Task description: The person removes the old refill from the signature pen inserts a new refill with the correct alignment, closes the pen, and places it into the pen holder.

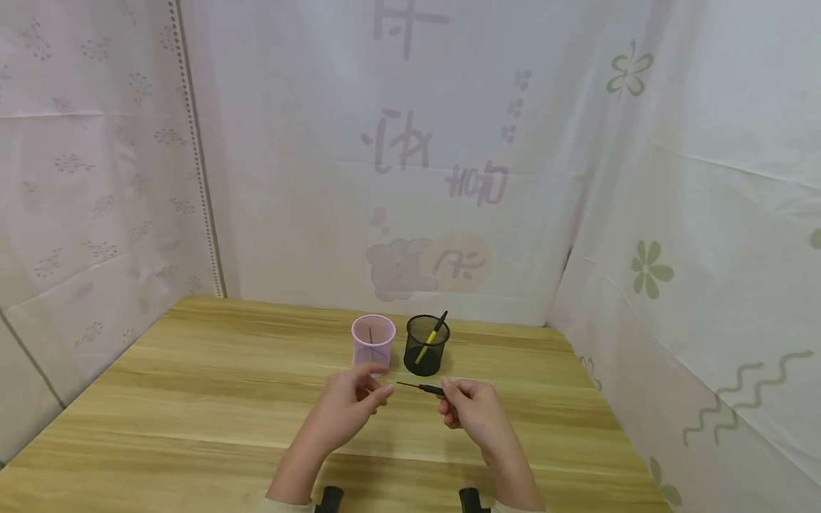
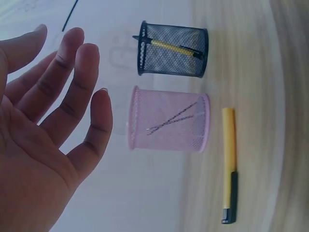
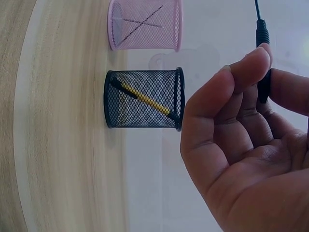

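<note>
My right hand (image 1: pixel 474 410) pinches a small black screwdriver (image 1: pixel 431 389) by its handle, between thumb and fingers. Its thin dark shaft points left, toward my left hand (image 1: pixel 353 402). That left hand holds nothing; its fingers are loosely bent and its thumb stands apart, close to the shaft's tip. Beyond the hands stand a pink mesh cup (image 1: pixel 373 335) with two thin dark rods (image 2: pixel 171 118) crossed inside, and a black mesh cup (image 1: pixel 418 360) containing a yellow-and-black pen (image 3: pixel 145 100).
Another yellow pen (image 2: pixel 229 154) with a black clip lies on the wooden table (image 1: pixel 212 399), in front of the pink cup in the left wrist view. Patterned white curtains (image 1: pixel 301 178) enclose the table at the back and both sides.
</note>
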Demonstrator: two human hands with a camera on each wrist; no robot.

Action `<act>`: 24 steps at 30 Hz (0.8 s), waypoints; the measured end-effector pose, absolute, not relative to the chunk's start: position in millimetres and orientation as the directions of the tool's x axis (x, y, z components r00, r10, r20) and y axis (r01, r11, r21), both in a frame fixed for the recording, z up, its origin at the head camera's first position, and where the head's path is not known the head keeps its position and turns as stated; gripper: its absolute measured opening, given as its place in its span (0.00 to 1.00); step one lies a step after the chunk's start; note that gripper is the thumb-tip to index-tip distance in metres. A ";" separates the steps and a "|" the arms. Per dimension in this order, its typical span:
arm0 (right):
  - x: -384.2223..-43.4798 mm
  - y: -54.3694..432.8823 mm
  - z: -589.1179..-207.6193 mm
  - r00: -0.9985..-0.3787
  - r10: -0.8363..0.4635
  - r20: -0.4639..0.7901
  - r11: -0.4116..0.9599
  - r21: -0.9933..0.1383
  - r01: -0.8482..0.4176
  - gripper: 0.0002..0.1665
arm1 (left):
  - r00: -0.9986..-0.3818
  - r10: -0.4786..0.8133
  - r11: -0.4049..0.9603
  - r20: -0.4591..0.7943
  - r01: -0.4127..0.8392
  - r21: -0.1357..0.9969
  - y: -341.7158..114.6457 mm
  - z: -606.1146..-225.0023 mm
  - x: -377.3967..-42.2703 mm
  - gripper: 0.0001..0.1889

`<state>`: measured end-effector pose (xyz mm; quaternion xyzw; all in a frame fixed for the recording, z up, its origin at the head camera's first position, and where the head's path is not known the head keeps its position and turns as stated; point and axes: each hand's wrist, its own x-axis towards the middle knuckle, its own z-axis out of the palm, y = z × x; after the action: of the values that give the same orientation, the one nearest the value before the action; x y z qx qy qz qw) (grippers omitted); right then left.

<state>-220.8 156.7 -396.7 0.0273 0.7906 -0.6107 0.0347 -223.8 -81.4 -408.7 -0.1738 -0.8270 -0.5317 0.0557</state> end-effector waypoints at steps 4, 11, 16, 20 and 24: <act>-221.4 155.2 -396.9 -0.997 -0.010 -0.083 0.258 -0.963 0.077 0.18 | -0.932 0.234 0.379 0.277 0.350 0.857 -81.8 -410.8 -223.6 0.15; -220.4 153.7 -399.5 -0.997 -0.014 -0.082 0.260 -0.963 0.075 0.18 | -0.933 0.225 0.406 0.281 0.351 0.843 -81.1 -412.7 -223.4 0.09; -220.5 153.7 -399.1 -0.997 -0.027 -0.073 0.265 -0.962 0.063 0.19 | -0.931 0.217 0.410 0.294 0.360 0.838 -80.6 -412.7 -223.4 0.08; -221.3 152.8 -397.2 -0.997 -0.031 -0.074 0.269 -0.961 0.063 0.18 | -0.928 0.211 0.406 0.307 0.369 0.836 -81.9 -413.2 -223.7 0.06; -222.7 152.0 -395.6 -0.997 -0.033 -0.076 0.271 -0.961 0.065 0.18 | -0.925 0.199 0.411 0.323 0.378 0.829 -83.2 -413.3 -225.3 0.04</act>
<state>-222.7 152.0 -395.6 0.0099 0.7960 -0.6038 0.0404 -225.3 -83.2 -413.3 -0.1727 -0.8355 -0.5143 0.0870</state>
